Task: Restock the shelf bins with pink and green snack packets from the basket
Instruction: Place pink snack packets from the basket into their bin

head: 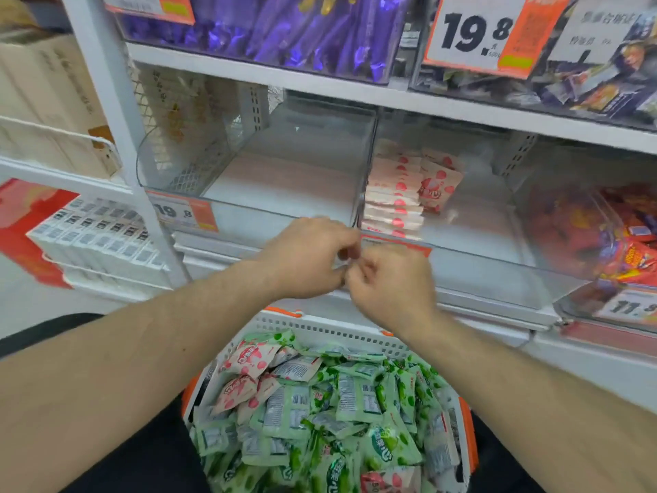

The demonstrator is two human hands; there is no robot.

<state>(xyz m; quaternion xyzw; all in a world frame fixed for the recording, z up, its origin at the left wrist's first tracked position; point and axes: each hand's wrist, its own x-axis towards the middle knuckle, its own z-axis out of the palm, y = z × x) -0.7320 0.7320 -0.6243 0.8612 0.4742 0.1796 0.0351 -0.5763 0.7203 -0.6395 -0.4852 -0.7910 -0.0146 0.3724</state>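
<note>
A white basket with orange trim (321, 326) sits below my arms, heaped with green snack packets (355, 403) and a few pink ones (245, 362). On the shelf, the left clear bin (256, 222) holds nothing. The right clear bin (480, 272) has a row of pink packets (394, 193) along its left side. My left hand (305, 257) and right hand (391, 282) meet with curled fingers at the bins' front edge, by the orange price tag (409, 246). No packet shows in either hand.
Purple sweets fill the bin (284, 33) on the shelf above, beside a 19.8 price card (473, 33). A bin of red and orange packets (611, 240) stands at the right. White boxes (96, 229) sit on a rack at the left.
</note>
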